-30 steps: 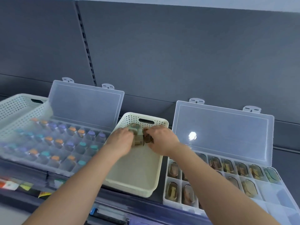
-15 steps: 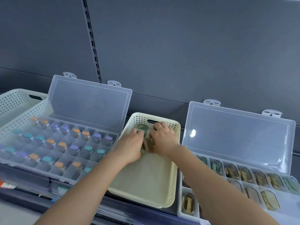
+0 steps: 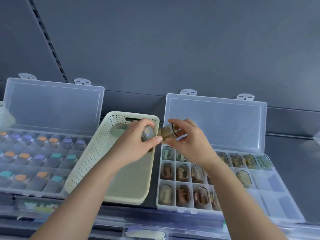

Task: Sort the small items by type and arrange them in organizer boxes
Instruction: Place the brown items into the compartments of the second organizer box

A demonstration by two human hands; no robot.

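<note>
Grey panels back a dark shelf (image 3: 292, 153) where two clear boxes stand open on either side of a cream basket (image 3: 86, 161). The left hand's fingers (image 3: 156, 140) curl round a small clear case (image 3: 147, 134), thumb pressed along its near side. The right hand's fingers (image 3: 181, 123) pinch a brown-tinted case (image 3: 166, 132) from above and below. Half a second ago both hands were huddled over the basket's far end. Now the left hand (image 3: 136, 146) is lifted above the basket's right rim and the right hand (image 3: 189, 144) has crossed to the gap beside the right organizer box (image 3: 173, 207), the two cases nearly touching. One more case (image 3: 121, 127) lies at the basket's far wall. Oval cases fill the right organizer box's left and rear cells, while bare compartments (image 3: 277, 184) remain at its right end, well apart from the hands. The left organizer box (image 3: 52, 104) holds rows of capped vials (image 3: 41, 140) just beside the basket's left wall.
</note>
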